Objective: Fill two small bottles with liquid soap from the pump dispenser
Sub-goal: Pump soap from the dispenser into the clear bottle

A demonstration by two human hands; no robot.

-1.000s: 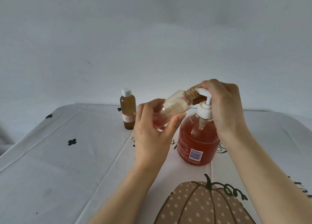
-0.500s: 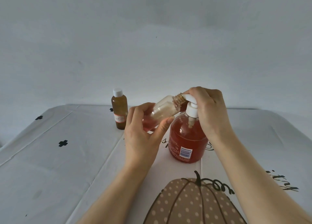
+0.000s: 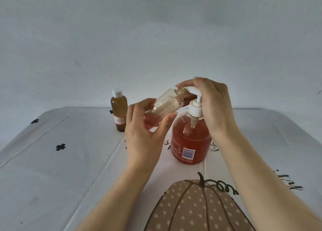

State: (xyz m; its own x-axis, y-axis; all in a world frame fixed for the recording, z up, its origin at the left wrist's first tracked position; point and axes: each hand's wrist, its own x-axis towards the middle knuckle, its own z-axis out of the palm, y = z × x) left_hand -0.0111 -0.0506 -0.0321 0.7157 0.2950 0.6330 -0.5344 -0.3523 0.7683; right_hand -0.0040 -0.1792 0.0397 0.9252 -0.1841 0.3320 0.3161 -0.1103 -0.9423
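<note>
open small bottle (image 3: pixel 166 105): long axis tilted, threaded mouth up-right at the pump dispenser (image 3: pixel 190 140) spout, base down-left | clear, pink soap pooled at base | left hand (image 3: pixel 144 135) curls round its lower body | right hand (image 3: pixel 214 105) curls over the dispenser's pump head | capped bottle (image 3: pixel 119 112) upright, left of dispenser

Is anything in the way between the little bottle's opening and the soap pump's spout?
Nothing visible is. The left hand holds the bottle tilted, its uncapped neck right at the spout. The right hand grips the pump top, and a finger hides the exact join.
</note>
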